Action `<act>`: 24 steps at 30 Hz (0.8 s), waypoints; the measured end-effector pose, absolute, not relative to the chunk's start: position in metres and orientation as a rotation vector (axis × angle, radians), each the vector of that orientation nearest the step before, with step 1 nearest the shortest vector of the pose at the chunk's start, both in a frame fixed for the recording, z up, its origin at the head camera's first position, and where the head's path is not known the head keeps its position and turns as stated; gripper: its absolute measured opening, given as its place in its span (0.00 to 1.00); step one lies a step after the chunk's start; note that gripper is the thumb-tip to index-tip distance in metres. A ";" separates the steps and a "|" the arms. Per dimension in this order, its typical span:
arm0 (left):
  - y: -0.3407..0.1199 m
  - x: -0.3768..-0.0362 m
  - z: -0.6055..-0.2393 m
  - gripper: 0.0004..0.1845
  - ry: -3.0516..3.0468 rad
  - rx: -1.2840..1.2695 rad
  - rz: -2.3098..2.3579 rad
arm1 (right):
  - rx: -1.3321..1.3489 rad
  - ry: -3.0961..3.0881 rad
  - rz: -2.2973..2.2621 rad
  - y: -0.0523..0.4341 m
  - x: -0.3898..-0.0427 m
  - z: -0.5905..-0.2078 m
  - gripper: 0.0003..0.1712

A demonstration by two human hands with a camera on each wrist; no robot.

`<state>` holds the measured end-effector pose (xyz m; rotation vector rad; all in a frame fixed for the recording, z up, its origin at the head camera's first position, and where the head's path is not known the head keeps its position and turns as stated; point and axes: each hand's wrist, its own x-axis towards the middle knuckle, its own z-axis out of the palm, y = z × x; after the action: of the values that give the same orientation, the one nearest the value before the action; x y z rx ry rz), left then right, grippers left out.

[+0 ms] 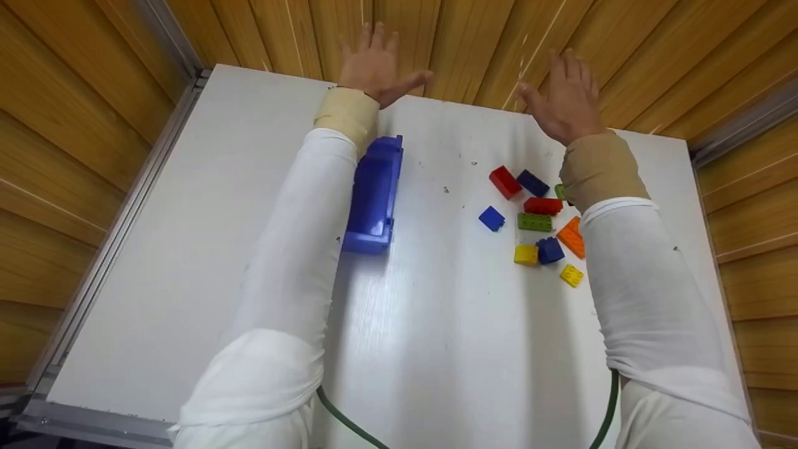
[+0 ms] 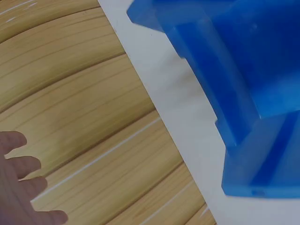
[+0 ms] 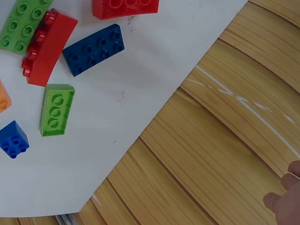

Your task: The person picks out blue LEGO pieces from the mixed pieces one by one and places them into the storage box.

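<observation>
My left hand (image 1: 377, 67) is held out past the table's far edge, fingers straight and thumb spread, holding nothing. Below its wrist a blue plastic bin (image 1: 396, 187) stands on the table, its left part hidden by my forearm. My right hand (image 1: 568, 100) reaches over the far edge too, fingers extended and nothing in it. Toy building bricks lie nearest to it: a red brick (image 1: 505, 182), a dark blue brick (image 1: 533, 183), a green brick (image 1: 535, 222) and an orange piece (image 1: 572, 237). In the right wrist view a light green brick (image 3: 57, 110) shows its hollow underside.
Closer to me lie a yellow brick (image 1: 526, 254) and a smaller yellow brick (image 1: 572, 275). The white table (image 1: 436, 324) is bordered by wood-patterned walls (image 1: 467, 50). A green cord (image 1: 349, 424) hangs between my arms. My right sleeve covers part of the bricks.
</observation>
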<state>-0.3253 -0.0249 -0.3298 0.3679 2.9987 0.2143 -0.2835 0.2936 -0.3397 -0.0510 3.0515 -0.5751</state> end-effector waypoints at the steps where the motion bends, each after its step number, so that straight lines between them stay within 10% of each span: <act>1: -0.028 -0.325 -0.329 0.54 3.005 0.367 0.216 | -0.043 3.046 -0.585 0.295 -0.283 -0.339 0.50; 24: -0.064 -0.316 -0.334 0.36 3.028 0.313 0.158 | 0.089 2.938 -0.663 0.326 -0.264 -0.336 0.48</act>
<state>-0.3165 -0.0640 -0.3340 0.3130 3.0275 0.1579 -0.2642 0.3261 -0.3362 0.0893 2.9378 -0.6629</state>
